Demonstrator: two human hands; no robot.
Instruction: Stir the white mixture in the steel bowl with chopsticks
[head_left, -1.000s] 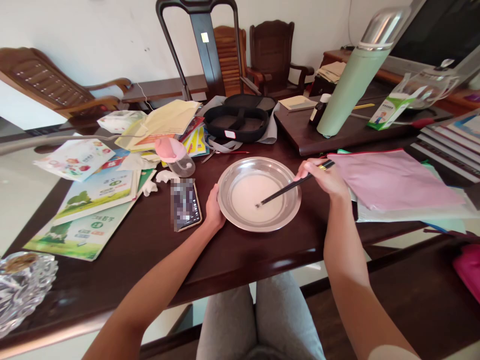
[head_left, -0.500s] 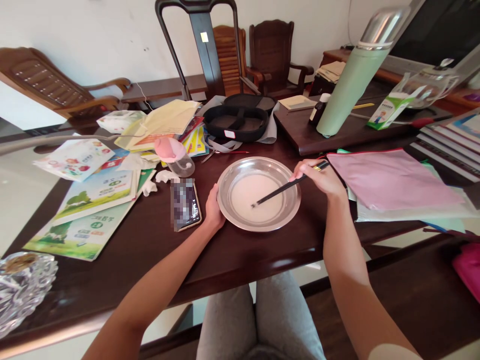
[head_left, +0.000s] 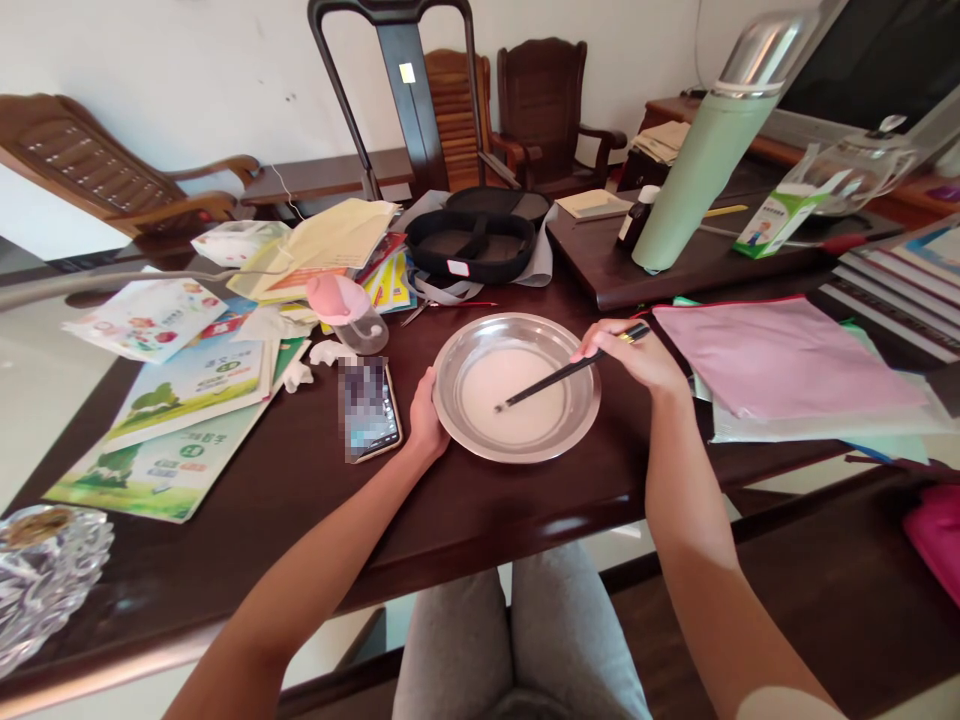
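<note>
A round metal dish (head_left: 457, 355) with a white liquid in it sits on the dark wooden table (head_left: 465, 510) in front of me. My left hand (head_left: 424, 418) rests against the dish's left rim and steadies it. My right hand (head_left: 628, 354) is at the dish's right rim and grips dark chopsticks (head_left: 559, 374). Their tips dip into the white liquid near the middle of the dish.
A phone (head_left: 367, 410) lies just left of my left hand. A pink-lidded cup (head_left: 346, 312), booklets (head_left: 187, 400) and papers cover the left side. A black case (head_left: 472, 243), a green flask (head_left: 701, 165), a pink folder (head_left: 780, 355) and a glass dish (head_left: 45, 570) surround the area.
The chopstick tips have slid leftwards across the liquid, and my right hand has shifted slightly left with them. My left hand has stayed on the rim.
</note>
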